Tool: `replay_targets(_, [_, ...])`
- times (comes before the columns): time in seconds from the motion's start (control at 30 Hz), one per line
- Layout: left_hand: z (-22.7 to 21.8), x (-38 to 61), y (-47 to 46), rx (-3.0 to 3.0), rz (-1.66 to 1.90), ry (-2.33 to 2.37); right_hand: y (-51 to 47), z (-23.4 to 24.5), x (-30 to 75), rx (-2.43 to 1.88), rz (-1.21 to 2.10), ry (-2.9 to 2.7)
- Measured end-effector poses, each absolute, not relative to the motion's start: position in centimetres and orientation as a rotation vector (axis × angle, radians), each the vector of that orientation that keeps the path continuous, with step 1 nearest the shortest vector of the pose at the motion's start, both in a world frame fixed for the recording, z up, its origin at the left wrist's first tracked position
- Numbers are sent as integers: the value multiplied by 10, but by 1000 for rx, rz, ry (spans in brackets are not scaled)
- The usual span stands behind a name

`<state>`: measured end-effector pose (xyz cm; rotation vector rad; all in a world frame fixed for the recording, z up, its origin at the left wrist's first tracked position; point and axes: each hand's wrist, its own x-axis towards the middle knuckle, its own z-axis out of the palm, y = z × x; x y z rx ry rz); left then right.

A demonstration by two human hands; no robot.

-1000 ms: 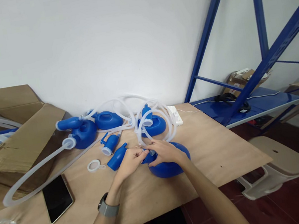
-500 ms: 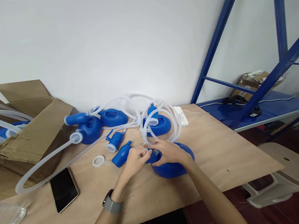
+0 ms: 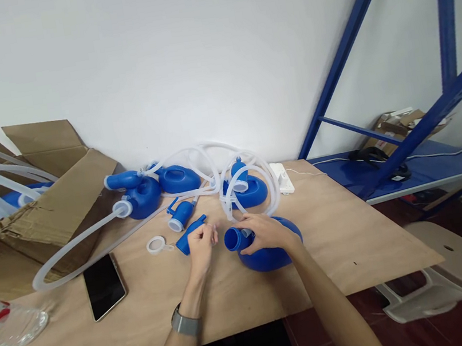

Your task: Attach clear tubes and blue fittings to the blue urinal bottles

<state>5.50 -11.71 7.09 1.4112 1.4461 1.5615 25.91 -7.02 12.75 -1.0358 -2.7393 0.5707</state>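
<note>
My right hand (image 3: 266, 231) is closed around the neck of a blue plastic bottle (image 3: 272, 256) lying on the table, its round open mouth facing left. A small pale piece (image 3: 246, 232) shows at the neck by my fingers. Just left of the mouth, my left hand (image 3: 202, 242) is closed with curled, slightly blurred fingers; what they hold, if anything, is hidden. Partly behind it lies a blue spouted funnel piece (image 3: 184, 243). A white ring cap with a tab (image 3: 156, 245) rests further left. Another blue spouted piece (image 3: 183, 213) with a white rim lies behind.
Several blue bottles (image 3: 180, 179) with clear tubing (image 3: 274, 189) stand along the wall. At left are a cardboard box (image 3: 62, 204) of tubes, a phone (image 3: 104, 287) and a clear water bottle (image 3: 17, 326). A white power strip (image 3: 283, 179), blue rack (image 3: 328, 66) and stool (image 3: 460, 254) are right.
My left hand has moved left, away from the bottle's mouth, which now shows uncovered. My right hand keeps its hold on the neck. The whole view has shifted slightly.
</note>
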Motion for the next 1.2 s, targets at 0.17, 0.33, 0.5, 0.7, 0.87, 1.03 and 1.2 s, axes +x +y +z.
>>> replay_targets(0.17, [77, 13, -140, 1402, 1536, 1612, -65, 127, 271, -1089, 542, -2720])
replay_targets(0.33, [66, -43, -188, 1488, 1299, 1898, -50, 120, 290, -904, 369, -2603])
replay_targets(0.5, [41, -76, -212, 1288, 1131, 1851, -56, 113, 285, -712, -42, -2267])
replay_targets(0.7, [38, -88, -202, 1326, 888, 2502, -114, 95, 216, -475, -25, -2255])
replay_targets(0.87, [38, -97, -192, 1353, 705, 2654, -110, 65, 157, -795, 319, -2403])
replay_targets(1.03, [21, -99, -177, 1691, 622, 2560, -70, 38, 135, -929, 377, -2483])
replay_targets(1.2, [9, -97, -156, 1661, 559, 2514, -62, 11, 131, -898, 447, -2310])
